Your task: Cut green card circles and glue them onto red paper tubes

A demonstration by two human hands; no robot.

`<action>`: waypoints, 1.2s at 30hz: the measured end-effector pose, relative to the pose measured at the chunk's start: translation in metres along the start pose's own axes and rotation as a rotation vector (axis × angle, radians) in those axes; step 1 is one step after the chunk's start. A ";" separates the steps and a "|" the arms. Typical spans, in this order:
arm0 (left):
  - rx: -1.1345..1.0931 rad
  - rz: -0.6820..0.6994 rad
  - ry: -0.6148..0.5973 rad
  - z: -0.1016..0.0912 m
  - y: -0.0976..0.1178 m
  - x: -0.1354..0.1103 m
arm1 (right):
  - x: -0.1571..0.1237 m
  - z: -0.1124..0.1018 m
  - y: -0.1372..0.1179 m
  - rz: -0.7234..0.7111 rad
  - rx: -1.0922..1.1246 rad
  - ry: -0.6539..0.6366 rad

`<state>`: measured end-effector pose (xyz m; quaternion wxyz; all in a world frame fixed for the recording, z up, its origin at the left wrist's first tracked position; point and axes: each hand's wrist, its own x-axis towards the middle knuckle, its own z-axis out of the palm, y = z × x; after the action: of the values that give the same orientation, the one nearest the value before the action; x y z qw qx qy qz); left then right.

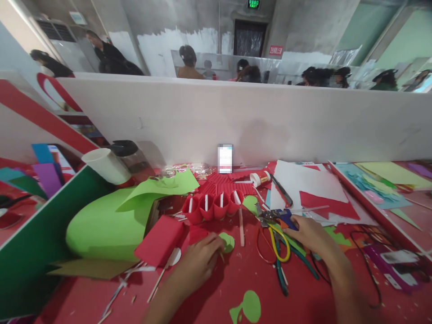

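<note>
My left hand is closed at the front middle of the red table, its fingertips pinching light green round paper cutouts. A thin stick end pokes out below those fingers. My right hand has its fingers on the blue handle of a tool with a dark metal front; its exact kind is unclear. Just left of that hand lie scissors with yellow handles, a red-handled pair and green-handled pliers. Behind my left hand stands a row of red paper cups with white strips inside.
Green paper sheets and a red box lie left, near a white cup. A phone leans on the white partition. White paper and a purple device are right. Green cutouts lie in front.
</note>
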<state>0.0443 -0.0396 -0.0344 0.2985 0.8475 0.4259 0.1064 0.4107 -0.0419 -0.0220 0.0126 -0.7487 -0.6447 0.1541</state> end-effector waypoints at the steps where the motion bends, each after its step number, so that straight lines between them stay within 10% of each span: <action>1: -0.062 0.016 0.002 -0.004 0.003 -0.002 | 0.001 0.003 0.000 0.001 -0.011 0.003; 12: -0.303 0.065 -0.083 -0.055 0.038 -0.020 | -0.016 -0.010 -0.008 0.035 0.068 0.036; 22: -0.390 0.112 0.261 -0.095 0.070 0.032 | -0.017 -0.090 -0.116 -0.425 0.821 -0.088; 36: -0.232 0.030 0.389 -0.117 0.066 0.086 | 0.048 -0.076 -0.142 -0.454 1.035 0.033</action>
<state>0.0896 0.0460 0.0926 0.3046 0.7773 0.4477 0.3203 0.2985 0.0422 0.0715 0.4211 -0.4898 -0.6295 0.4319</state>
